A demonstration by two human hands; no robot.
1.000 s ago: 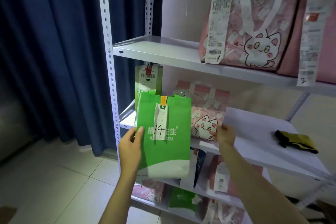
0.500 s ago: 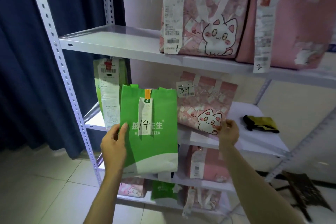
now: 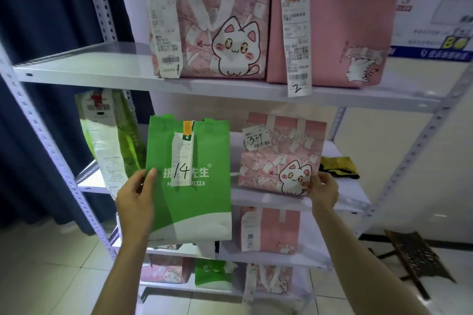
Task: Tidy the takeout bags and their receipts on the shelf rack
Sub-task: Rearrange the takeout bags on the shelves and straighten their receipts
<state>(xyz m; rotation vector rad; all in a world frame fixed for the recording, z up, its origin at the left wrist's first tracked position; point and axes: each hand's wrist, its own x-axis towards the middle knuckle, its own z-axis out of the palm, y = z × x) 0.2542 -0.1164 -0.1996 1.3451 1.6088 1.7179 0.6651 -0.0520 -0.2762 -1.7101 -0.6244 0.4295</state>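
**Green bag 14 held up, view shifted up and right**

Versus 0.5 s ago, grips unchanged. Left hand (image 3: 134, 202) pinches the green bag (image 3: 189, 186), flat non-woven rectangle, upright, long axis vertical, before the shelf rack (image 3: 84, 64); receipt (image 3: 182, 161) marked 14. Right hand (image 3: 323, 192) pinches the pink cat bag (image 3: 279, 156).

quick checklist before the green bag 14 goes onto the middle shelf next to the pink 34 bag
1. Left hand grips green bag by its left edge: ok.
2. Receipt marked 14 attached, number readable: ok.
3. Right hand holds pink cat bag at its lower right corner, bag upright: ok.
4. Free gap on middle shelf between pink cat bag and leaning green bag: cannot tell, the held bag hides it.
5. Label 34 faces front: ok.
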